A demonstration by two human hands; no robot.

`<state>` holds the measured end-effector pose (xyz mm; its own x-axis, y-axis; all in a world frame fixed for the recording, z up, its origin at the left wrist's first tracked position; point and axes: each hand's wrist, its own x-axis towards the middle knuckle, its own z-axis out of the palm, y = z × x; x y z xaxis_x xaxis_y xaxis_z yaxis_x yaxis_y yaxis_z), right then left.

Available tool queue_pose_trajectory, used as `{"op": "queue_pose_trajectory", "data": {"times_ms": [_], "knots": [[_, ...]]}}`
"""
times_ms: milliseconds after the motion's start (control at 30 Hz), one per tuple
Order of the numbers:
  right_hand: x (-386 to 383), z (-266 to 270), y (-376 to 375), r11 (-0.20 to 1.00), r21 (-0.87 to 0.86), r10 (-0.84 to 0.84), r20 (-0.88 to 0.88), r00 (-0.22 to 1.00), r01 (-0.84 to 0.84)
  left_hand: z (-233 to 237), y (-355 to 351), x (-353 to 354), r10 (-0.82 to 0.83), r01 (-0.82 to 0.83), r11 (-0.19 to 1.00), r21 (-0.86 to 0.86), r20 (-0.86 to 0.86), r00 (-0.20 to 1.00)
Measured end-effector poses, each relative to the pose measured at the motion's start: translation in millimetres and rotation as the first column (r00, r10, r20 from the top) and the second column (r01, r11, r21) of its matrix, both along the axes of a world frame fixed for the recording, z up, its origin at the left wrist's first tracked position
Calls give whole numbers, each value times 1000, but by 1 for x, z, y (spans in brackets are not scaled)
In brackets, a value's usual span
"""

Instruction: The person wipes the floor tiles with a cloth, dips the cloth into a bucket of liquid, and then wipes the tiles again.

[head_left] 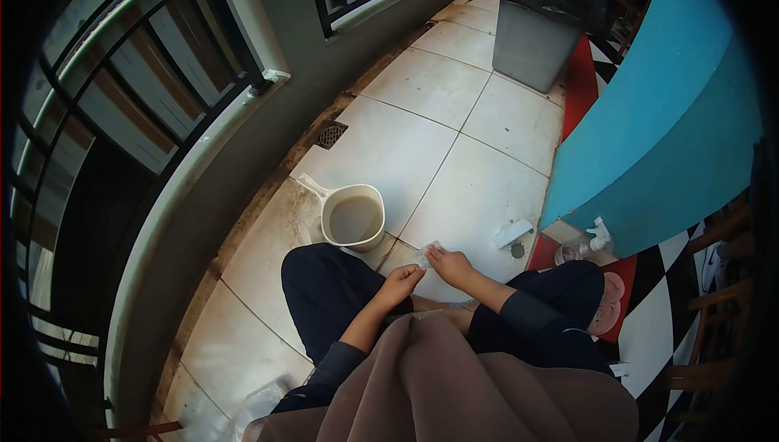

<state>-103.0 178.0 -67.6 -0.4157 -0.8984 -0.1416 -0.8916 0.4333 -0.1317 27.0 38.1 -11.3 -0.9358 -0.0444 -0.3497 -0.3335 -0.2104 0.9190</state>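
Note:
My left hand (403, 284) is closed in front of my lap, its fingers pinched together; what they hold, if anything, is too small to make out. Close beside it, my right hand (450, 267) grips a small clear plastic piece (423, 256), which shows past the fingertips. Just ahead and to the left, a cream dipper (328, 227) with its handle toward the upper left stands on the floor, holding cloudy greyish water. To the right of my hands lies a white block-shaped object (511, 233) on the tiles.
A white-topped spray bottle (600, 235) stands by the blue wall (649, 142), near pink sandals (609, 302). Farther off is a grey bin (531, 45) with a black bag. A floor drain (331, 135) lies beside the low wall and railing. Clear plastic (261, 401) sits at lower left.

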Motion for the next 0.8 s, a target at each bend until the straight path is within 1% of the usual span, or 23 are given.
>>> {"op": "queue_pose_trajectory", "data": {"times_ms": [67,100,167,200,233,267,300,333,367,400,467,500,567,600,633,667,700,733,767,800], "knots": [[4,15,5,990,142,12,-47,999,-6,6,-3,6,7,-7,1000,-2,-7,1000],[1,31,7,983,183,-28,71,997,14,10,-6,10,14,-14,1000,-3,-11,1000],[-11,64,4,962,272,-113,294,949,30,20,-13,18,44,-44,999,7,21,999],[-18,63,3,979,150,-199,557,806,138,25,-18,23,61,-62,998,11,39,997],[-23,61,1,960,65,-220,780,586,273,29,-22,27,69,-69,998,10,41,997],[-28,58,-2,909,28,-174,933,316,417,33,-26,30,78,-79,997,9,43,996],[-30,66,-8,870,44,-125,983,132,492,36,-31,33,90,-91,996,8,45,995],[-28,79,-16,827,78,-59,997,-53,557,38,-35,37,82,-82,997,12,32,996],[-27,92,-26,783,127,22,973,-231,609,38,-37,39,102,-104,992,69,31,994],[-27,100,-36,773,160,80,935,-344,613,38,-38,40,123,-125,984,124,29,992],[-17,124,-59,752,94,179,923,-341,652,34,-40,40,140,-145,959,243,39,989],[-14,130,-72,738,64,229,913,-338,672,33,-40,39,156,-162,947,276,45,987],[-15,128,-101,764,-78,193,975,-111,641,32,-39,35,180,-190,920,342,61,982],[-15,124,-115,775,-145,179,984,6,615,34,-38,33,186,-193,925,326,53,981],[-19,116,-129,781,-257,172,965,200,569,33,-37,32,194,-202,920,336,58,979],[-23,107,-143,785,-361,168,906,388,503,31,-36,30,200,-209,915,345,62,978],[-22,109,-156,789,-450,165,811,561,418,30,-36,29,204,-214,910,355,66,977],[-22,111,-166,817,-451,73,698,713,358,27,-36,28,204,-208,910,360,50,978],[-21,113,-176,847,-439,-12,549,835,301,25,-35,27,206,-209,908,364,46,977],[-19,116,-184,876,-414,-85,373,924,248,25,-36,27,208,-209,906,367,42,977]]}}
